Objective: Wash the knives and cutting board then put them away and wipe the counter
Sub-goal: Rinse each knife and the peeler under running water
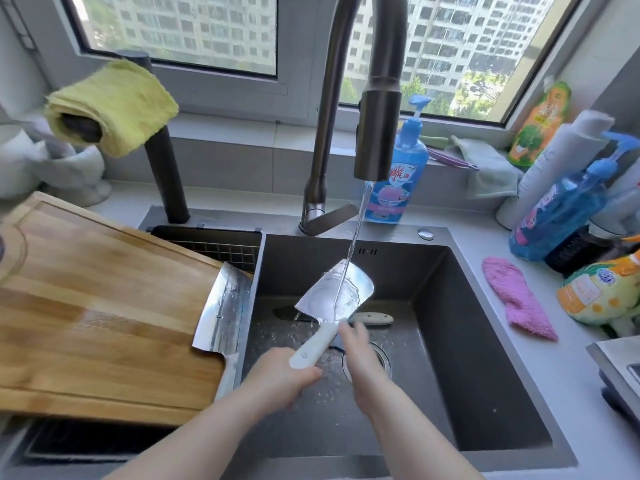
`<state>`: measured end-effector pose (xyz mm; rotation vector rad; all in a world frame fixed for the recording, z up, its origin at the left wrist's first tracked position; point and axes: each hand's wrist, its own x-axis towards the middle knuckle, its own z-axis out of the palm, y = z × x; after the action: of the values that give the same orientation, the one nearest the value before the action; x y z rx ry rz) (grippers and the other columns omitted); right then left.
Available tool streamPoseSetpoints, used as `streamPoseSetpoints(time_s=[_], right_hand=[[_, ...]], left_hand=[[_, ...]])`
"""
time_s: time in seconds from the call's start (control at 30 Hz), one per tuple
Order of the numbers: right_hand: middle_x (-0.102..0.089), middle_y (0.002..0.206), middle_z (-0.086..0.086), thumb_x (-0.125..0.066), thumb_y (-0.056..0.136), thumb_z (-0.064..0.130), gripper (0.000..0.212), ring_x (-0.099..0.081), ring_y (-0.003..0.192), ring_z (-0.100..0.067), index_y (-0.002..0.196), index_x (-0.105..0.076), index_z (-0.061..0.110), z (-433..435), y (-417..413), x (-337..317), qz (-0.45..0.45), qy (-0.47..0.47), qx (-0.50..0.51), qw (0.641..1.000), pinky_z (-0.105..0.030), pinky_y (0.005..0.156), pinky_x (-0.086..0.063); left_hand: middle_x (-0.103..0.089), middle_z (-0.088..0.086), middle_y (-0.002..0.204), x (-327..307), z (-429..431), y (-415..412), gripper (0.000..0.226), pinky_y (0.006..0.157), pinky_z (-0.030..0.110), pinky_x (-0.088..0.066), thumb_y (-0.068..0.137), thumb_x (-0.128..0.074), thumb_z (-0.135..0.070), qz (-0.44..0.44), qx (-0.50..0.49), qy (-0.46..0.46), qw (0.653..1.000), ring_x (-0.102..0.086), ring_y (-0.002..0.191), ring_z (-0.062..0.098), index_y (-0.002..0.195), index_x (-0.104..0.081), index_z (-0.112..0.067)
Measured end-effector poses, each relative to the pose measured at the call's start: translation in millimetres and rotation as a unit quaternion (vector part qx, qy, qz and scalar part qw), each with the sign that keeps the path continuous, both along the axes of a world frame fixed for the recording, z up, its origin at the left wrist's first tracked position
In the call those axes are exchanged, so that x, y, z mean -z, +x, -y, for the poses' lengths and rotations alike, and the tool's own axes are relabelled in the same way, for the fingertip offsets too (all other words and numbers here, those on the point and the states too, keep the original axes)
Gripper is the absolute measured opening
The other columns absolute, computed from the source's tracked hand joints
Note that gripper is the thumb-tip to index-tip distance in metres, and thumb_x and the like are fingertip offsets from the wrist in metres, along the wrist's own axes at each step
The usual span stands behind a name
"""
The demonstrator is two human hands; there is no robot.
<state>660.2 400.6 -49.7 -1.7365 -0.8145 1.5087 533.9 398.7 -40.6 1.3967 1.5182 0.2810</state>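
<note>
Over the sink (pixel 485 341), a white-handled cleaver (pixel 323 299) is held tilted, blade up, under the faucet (pixel 377 133). The water stream (pixel 355 244) lands on the flat of the blade and runs down toward the handle.

Left hand (pixel 277 375): fingers wrapped around the lower end of the white handle. Right hand (pixel 360 355): fingertips at the top of the handle, just below the blade. The hand is blurred, so it cannot be told whether it pinches or only touches.

A second cleaver (pixel 221 313) lies on the right edge of the wooden cutting board (pixel 104 306), its handle overhanging the board's edge. The board rests tilted across the left side of the sink. A third knife (pixel 372 319) with a white handle lies on the sink floor behind the hands.

On the counter to the right lies a pink cloth (pixel 516 296). A blue dish soap bottle (pixel 398 178) stands behind the faucet. A yellow cloth (pixel 114 105) hangs at the upper left.
</note>
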Motion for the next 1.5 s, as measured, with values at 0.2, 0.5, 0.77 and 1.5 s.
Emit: streamPoseSetpoints(time_s=[0.2, 0.5, 0.77, 1.5], right_hand=[[-0.028, 0.15, -0.004, -0.015, 0.081, 0.054, 0.074, -0.018, 0.14, -0.019, 0.136, -0.039, 0.012, -20, 10, -4, 0.38, 0.216, -0.248, 0.865, -0.035, 0.115, -0.005], [-0.043, 0.127, -0.002, -0.024, 0.088, 0.041, 0.046, -0.032, 0.13, -0.023, 0.115, -0.049, 0.013, -58, 28, 3, 0.516, 0.165, -0.309, 0.781, -0.036, 0.109, -0.017], [-0.05, 0.127, -0.004, -0.022, 0.084, 0.046, 0.061, -0.039, 0.123, -0.024, 0.121, -0.055, 0.009, -57, 31, 2, 0.465, 0.24, -0.267, 0.809, -0.032, 0.107, -0.027], [-0.027, 0.15, 0.005, 0.01, 0.071, 0.079, 0.105, -0.018, 0.142, -0.01, 0.141, -0.035, 0.015, -14, 44, 24, 0.493, 0.314, -0.291, 0.757, -0.016, 0.109, 0.005]], left_hand=[[-0.048, -0.002, 0.055, 2, -11, -20, 0.023, 0.044, 0.02, -0.035, 0.079, -0.065, -0.027, -0.03, 0.028, -0.001, 0.999, -0.043, 0.041, 0.011, 0.067, -0.05, -0.016], [-0.05, -0.006, 0.066, -10, -14, -32, 0.02, 0.047, 0.019, -0.036, 0.077, -0.066, -0.036, -0.092, 0.073, 0.016, 0.993, -0.047, 0.053, 0.008, 0.079, -0.052, -0.022], [-0.05, -0.005, 0.062, -11, -17, -35, 0.022, 0.045, 0.018, -0.035, 0.076, -0.068, -0.033, -0.068, 0.07, 0.009, 0.995, -0.047, 0.05, 0.009, 0.068, -0.049, -0.025], [-0.051, -0.004, 0.059, -13, -21, -20, 0.018, 0.045, 0.016, -0.033, 0.076, -0.07, -0.029, -0.032, 0.058, 0.011, 0.998, -0.045, 0.047, 0.007, 0.075, -0.054, -0.02]])
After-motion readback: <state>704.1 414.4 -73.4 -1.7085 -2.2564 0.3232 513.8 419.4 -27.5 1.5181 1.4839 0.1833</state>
